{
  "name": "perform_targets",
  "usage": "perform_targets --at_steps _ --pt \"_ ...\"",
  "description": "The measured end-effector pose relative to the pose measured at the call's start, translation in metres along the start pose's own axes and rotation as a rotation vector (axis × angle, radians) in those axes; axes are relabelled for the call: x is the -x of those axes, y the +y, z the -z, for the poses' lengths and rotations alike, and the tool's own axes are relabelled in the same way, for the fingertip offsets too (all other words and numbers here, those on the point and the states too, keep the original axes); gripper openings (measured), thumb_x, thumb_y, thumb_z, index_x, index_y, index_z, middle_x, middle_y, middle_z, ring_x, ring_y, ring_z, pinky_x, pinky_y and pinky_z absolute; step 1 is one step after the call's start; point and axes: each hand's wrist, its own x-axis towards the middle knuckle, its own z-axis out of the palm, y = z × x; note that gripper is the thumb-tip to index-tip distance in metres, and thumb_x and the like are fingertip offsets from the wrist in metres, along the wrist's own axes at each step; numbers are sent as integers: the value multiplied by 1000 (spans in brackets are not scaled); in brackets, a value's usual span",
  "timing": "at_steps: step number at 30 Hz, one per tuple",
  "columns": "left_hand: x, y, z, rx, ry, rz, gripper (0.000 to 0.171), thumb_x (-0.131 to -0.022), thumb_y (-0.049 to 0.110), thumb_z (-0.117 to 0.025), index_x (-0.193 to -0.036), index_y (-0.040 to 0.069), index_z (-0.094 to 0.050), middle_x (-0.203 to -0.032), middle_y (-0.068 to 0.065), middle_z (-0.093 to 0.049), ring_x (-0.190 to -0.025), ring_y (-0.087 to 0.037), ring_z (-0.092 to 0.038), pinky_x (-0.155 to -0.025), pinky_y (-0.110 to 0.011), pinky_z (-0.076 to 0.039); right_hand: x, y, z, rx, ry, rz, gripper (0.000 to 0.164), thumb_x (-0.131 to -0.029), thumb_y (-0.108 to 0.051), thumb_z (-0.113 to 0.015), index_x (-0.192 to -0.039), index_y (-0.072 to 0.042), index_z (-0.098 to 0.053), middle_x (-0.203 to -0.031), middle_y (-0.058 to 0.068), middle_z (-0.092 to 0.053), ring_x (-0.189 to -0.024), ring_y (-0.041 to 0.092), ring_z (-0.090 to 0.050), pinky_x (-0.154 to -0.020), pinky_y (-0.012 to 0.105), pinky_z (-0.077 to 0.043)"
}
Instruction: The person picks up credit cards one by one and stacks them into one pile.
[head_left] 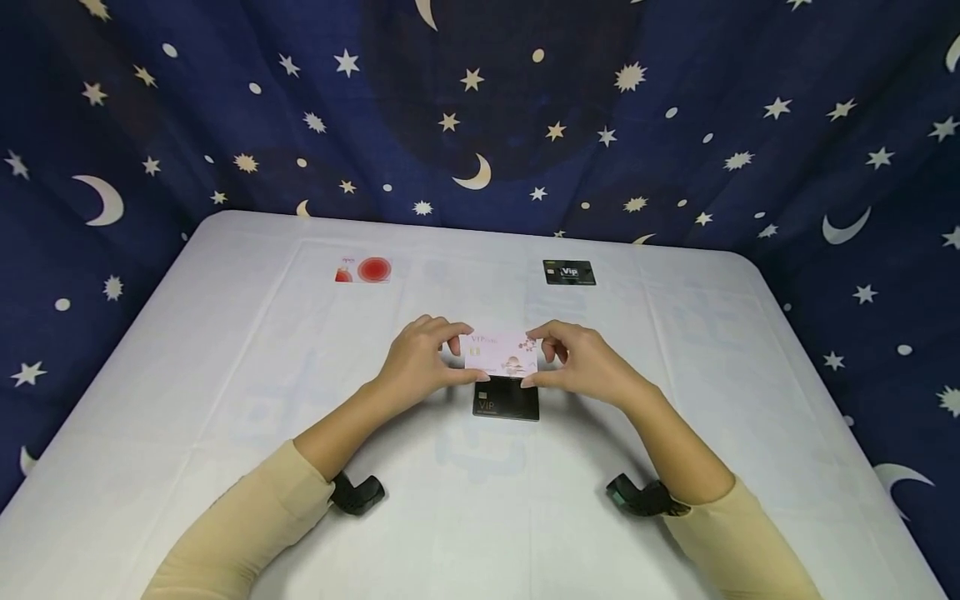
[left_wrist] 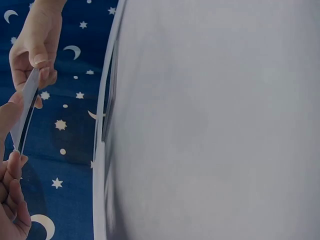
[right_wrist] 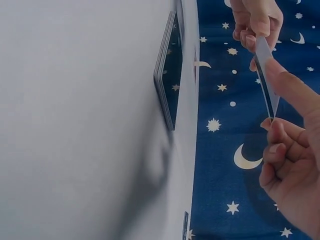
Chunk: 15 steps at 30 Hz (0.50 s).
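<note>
A pink VIP card (head_left: 501, 352) with a floral print is held up between both hands. My left hand (head_left: 427, 354) pinches its left edge, thumb at the lower corner and fingers at the upper one. On the opposite edge, my right hand (head_left: 581, 354) pinches it the same way. Both wrist views show this card (right_wrist: 267, 80) nearly edge-on, raised above the table. Below it in the head view lies a black VIP card (head_left: 506, 404), its upper part covered by the pink one. From the right wrist, it appears as the top of a small stack of cards (right_wrist: 164, 75).
On the white table (head_left: 262, 383), a white card with a red circle (head_left: 363, 270) lies at the back left. Another black Vip card (head_left: 569, 272) lies at the back right. A dark blue curtain (head_left: 480, 108) with stars and moons hangs behind the table.
</note>
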Motion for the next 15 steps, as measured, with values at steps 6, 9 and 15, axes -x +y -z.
perform_targets --at_steps 6,9,15 --pt "4 5 -4 21 28 -29 60 -56 39 -89 -104 9 -69 -72 6 -55 -76 -12 -46 -67 -28 -39 11 -1 0 -10 26 5 56 -65 -24 -87 -112 -5 -63 -76 -3 -51 -71 15 -46 -61 24 -38" --pt "5 7 -7 15 31 -55 61 -56 40 -89 -104 9 -69 -72 6 -56 -77 -14 -48 -68 -29 -40 17 3 -2 -18 38 -6 56 -65 -26 -87 -112 -5 -63 -76 -3 -51 -71 17 -47 -60 24 -38" --pt "10 8 -13 20 27 -83 62 -55 39 -89 -105 9 -69 -72 5 -56 -79 -15 -48 -72 -31 -42 25 9 -9 -53 50 -34 57 -64 -29 -87 -111 -7 -63 -75 -2 -52 -69 14 -46 -59 23 -38"
